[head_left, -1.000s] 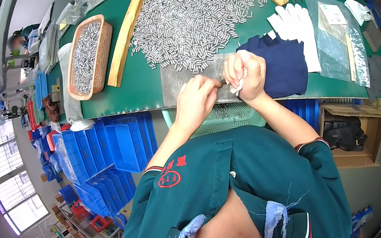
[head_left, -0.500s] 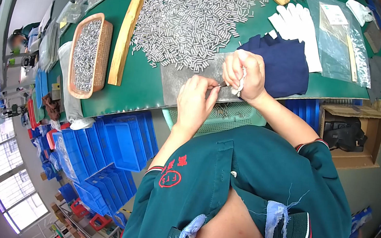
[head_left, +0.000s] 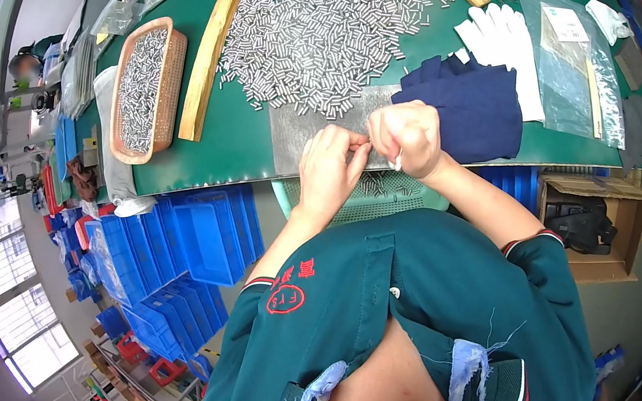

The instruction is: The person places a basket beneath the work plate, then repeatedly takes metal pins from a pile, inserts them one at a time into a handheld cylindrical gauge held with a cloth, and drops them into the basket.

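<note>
My left hand (head_left: 329,167) is closed in a pinch, thumb and forefinger meeting just above the grey metal plate (head_left: 288,142). What sits between those fingertips is too small to make out. Close beside it, my right hand (head_left: 409,141) is wrapped in a fist around a white-wrapped thing (head_left: 398,162), of which only a small end shows below the fist. The fingertips of both hands nearly meet. Beyond the plate spreads a large pile of short metal pins (head_left: 313,29). Below the table edge, under my hands, a light green basket (head_left: 361,207) holds more pins.
A wooden strip (head_left: 214,52) and a tan basket of pins (head_left: 171,95) lie to the left. On the right are dark blue cloth (head_left: 475,116), a white glove (head_left: 513,55) and a plastic bag (head_left: 562,87). Blue bins (head_left: 208,233) and a cardboard box (head_left: 602,263) stand below.
My right fist has turned over and tipped downward, hiding most of the white-wrapped thing and the dark thin part seen between my hands before. My left hand stays almost where it was.
</note>
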